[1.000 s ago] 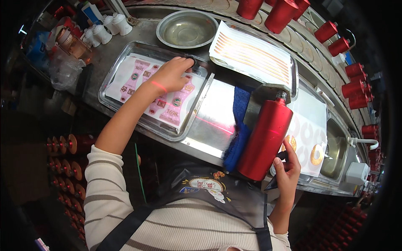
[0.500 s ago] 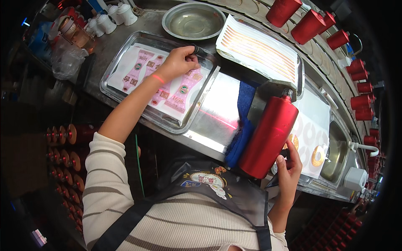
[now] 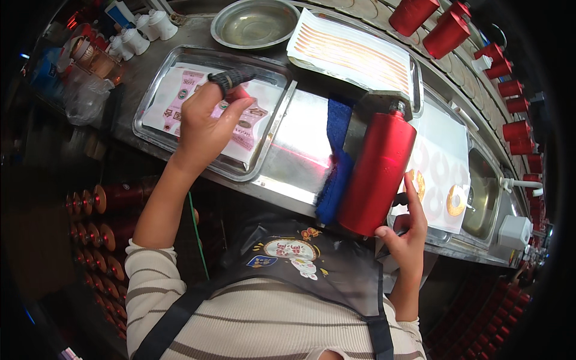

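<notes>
A large red metallic bottle point(image 3: 381, 171) lies tilted, its neck toward a metal block at the far side. My right hand point(image 3: 411, 231) grips its lower right end, thumb at the base and fingers along the side; a dark cover shows on one finger. My left hand point(image 3: 207, 123) is over a metal tray point(image 3: 267, 159), with a black-covered finger stretched out and the thumb apart from it. Nothing shows in its grasp. White sheets with pink printed decals point(image 3: 192, 81) lie in the tray, partly hidden by this hand. A blue cloth point(image 3: 336, 174) hangs beside the bottle.
A shallow metal bowl point(image 3: 255, 27) and a tray of orange-striped strips point(image 3: 354, 51) stand at the back. Gold ring decals point(image 3: 456, 200) lie on white paper at right, before a sink point(image 3: 483, 210). Several red bottles point(image 3: 447, 35) line a curved conveyor; white jars point(image 3: 159, 25) stand far left.
My left hand has drawn back toward me and left over the tray, and its fingers have spread. The right hand stays at the bottle; the whole view has shifted slightly.
</notes>
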A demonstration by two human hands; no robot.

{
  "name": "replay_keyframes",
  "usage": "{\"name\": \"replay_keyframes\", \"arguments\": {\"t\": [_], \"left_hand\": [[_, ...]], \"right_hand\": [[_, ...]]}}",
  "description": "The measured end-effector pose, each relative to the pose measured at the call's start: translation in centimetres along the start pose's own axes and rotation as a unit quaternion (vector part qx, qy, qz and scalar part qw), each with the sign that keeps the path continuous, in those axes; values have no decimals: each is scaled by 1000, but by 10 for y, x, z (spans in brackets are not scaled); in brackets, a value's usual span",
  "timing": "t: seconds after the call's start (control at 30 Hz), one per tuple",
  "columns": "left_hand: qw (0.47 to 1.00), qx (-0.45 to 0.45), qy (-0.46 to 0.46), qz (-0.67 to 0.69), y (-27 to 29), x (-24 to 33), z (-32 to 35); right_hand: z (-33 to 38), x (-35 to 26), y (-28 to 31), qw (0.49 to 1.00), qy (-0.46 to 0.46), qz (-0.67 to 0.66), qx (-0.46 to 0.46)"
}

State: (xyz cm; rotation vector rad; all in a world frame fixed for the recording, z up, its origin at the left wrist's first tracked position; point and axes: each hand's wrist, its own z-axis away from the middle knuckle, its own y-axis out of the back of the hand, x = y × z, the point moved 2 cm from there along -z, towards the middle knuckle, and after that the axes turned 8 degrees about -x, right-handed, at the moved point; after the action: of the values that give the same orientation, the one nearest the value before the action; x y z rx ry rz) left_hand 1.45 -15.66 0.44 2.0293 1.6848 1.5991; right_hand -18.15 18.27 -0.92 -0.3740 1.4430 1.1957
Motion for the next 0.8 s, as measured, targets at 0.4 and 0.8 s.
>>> {"name": "replay_keyframes", "arguments": {"t": [0.4, 0.8], "left_hand": [[981, -95, -96, 141, 7, 141, 14], [907, -177, 36, 379, -108, 145, -51]], "right_hand": [[-4, 15, -13, 976, 116, 183, -12], [4, 22, 18, 997, 77, 13, -28]]}}
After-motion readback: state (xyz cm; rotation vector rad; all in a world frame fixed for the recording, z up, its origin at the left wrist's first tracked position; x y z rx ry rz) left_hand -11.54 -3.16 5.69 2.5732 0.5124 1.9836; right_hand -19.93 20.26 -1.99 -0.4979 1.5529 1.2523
